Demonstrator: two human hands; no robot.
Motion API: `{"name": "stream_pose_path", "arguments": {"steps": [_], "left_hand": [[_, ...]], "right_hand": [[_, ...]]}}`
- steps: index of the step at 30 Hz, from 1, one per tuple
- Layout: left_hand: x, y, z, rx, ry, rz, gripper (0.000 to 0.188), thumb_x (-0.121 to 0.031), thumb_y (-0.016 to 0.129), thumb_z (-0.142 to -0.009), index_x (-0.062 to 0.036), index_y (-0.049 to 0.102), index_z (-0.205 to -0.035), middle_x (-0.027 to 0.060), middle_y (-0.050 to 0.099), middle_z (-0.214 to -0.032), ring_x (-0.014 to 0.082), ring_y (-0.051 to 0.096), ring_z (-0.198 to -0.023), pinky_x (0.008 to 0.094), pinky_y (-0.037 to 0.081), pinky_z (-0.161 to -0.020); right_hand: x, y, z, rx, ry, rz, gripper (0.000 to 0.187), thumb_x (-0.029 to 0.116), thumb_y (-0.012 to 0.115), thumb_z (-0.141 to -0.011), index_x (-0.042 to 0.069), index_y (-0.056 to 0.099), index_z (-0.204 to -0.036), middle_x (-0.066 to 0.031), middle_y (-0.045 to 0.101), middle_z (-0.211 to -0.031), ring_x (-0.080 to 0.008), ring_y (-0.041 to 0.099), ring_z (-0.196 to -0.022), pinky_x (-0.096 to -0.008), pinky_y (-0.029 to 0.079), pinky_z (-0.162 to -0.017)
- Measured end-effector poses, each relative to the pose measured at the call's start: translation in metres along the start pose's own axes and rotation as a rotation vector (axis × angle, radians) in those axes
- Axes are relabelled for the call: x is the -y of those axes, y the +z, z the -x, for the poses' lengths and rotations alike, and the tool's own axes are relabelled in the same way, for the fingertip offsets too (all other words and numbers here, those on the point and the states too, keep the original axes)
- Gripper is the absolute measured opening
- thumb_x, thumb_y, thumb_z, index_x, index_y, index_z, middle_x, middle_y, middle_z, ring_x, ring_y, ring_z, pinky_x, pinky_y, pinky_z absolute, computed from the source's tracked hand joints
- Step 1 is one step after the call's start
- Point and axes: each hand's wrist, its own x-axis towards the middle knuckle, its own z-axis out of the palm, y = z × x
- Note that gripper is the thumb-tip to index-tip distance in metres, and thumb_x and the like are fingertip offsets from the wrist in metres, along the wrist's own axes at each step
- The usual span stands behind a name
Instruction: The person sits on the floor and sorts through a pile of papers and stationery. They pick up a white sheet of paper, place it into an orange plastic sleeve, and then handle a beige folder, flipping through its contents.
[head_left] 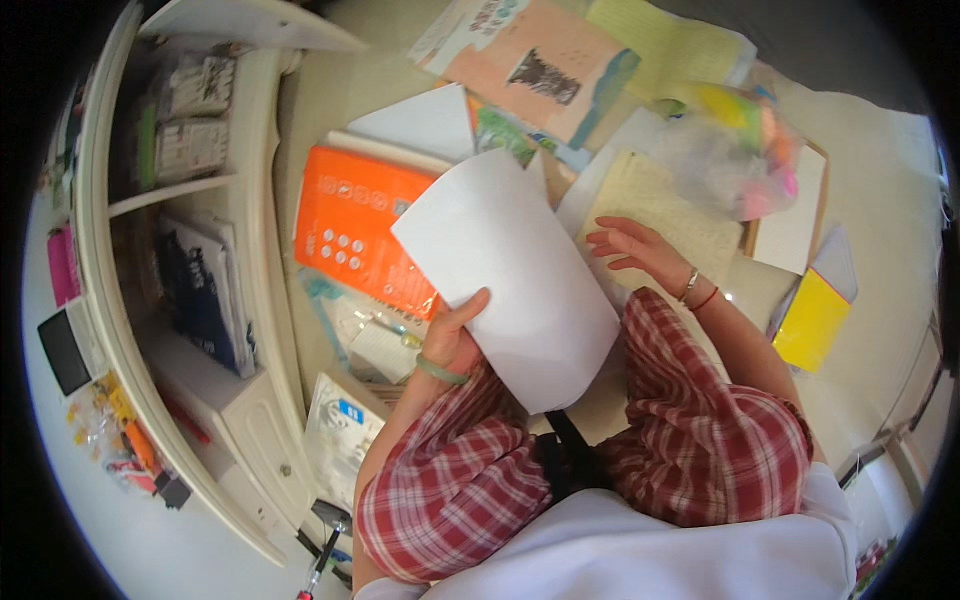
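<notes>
My left hand (455, 338) grips the lower left edge of a stack of white paper (510, 270), thumb on top and fingers hidden beneath. The paper bows slightly and reaches down over my lap between my knees. Right of it, my right hand (645, 250) hovers with fingers apart, holding nothing, above yellowish lined sheets (655, 190). An orange package (355, 225) with white print lies partly under the paper, by my left hand. Beyond the paper are a white sheet (425, 122) and a peach-coloured booklet (545, 65).
A clear plastic bag (715, 165) of colourful items lies at the right, near a white board with a brown edge (790, 215) and a yellow notebook (815, 320). On the left stands an open cream cabinet (265, 420) holding books and packets. A boxed item (345, 425) sits beside my left knee.
</notes>
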Motion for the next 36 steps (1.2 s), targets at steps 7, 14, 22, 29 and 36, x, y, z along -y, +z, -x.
{"name": "stream_pose_path", "arguments": {"steps": [7, 14, 22, 29, 36], "left_hand": [[-0.007, -0.014, 0.010, 0.018, -0.098, 0.146, 0.046, -0.003, 0.062, -0.086, -0.0022, 0.045, -0.129, 0.0127, 0.056, -0.121, 0.0243, 0.056, -0.110, 0.0381, 0.046, -0.094], [-0.013, -0.009, 0.012, -0.067, 0.266, -0.274, 0.045, 0.001, 0.069, -0.080, -0.0025, 0.053, -0.122, 0.0091, 0.061, -0.115, 0.0191, 0.059, -0.105, 0.0343, 0.048, -0.091], [-0.068, 0.020, 0.005, 0.449, 0.835, -0.793, 0.034, -0.008, 0.064, -0.085, -0.0025, 0.057, -0.118, 0.0165, 0.059, -0.119, 0.0238, 0.055, -0.114, 0.0374, 0.046, -0.095], [-0.034, 0.008, -0.026, 0.068, 0.464, -0.878, 0.034, -0.016, 0.067, -0.086, -0.0014, 0.059, -0.116, 0.0092, 0.061, -0.112, 0.0169, 0.057, -0.104, 0.0290, 0.047, -0.089], [-0.023, 0.034, -0.009, -0.167, 0.299, -0.521, 0.041, -0.021, 0.069, -0.086, 0.0019, 0.056, -0.118, 0.0074, 0.063, -0.107, 0.0143, 0.058, -0.095, 0.0287, 0.048, -0.083]], "right_hand": [[-0.027, 0.024, -0.019, 0.288, 0.076, -0.150, 0.077, 0.051, 0.056, -0.088, 0.001, 0.031, -0.141, -0.0146, 0.046, -0.135, -0.0213, 0.050, -0.117, -0.0356, 0.040, -0.099], [0.012, 0.050, 0.004, 0.015, -0.088, 0.280, 0.050, 0.017, 0.076, -0.077, 0.000, 0.057, -0.119, -0.0074, 0.064, -0.107, -0.0138, 0.059, -0.098, -0.0290, 0.047, -0.086], [0.053, 0.061, -0.001, -0.043, -0.555, 0.192, 0.035, 0.010, 0.063, -0.082, 0.006, 0.058, -0.117, -0.0147, 0.065, -0.110, -0.0190, 0.063, -0.097, -0.0300, 0.049, -0.088], [0.040, 0.046, -0.015, -0.012, -0.626, 0.537, 0.031, 0.020, 0.065, -0.083, 0.002, 0.061, -0.109, -0.0135, 0.067, -0.090, -0.0154, 0.064, -0.083, -0.0289, 0.050, -0.076], [0.071, 0.052, 0.005, -0.006, -0.370, 0.479, 0.044, 0.026, 0.065, -0.087, 0.000, 0.053, -0.121, -0.0084, 0.063, -0.098, -0.0123, 0.056, -0.087, -0.0281, 0.047, -0.080]]}}
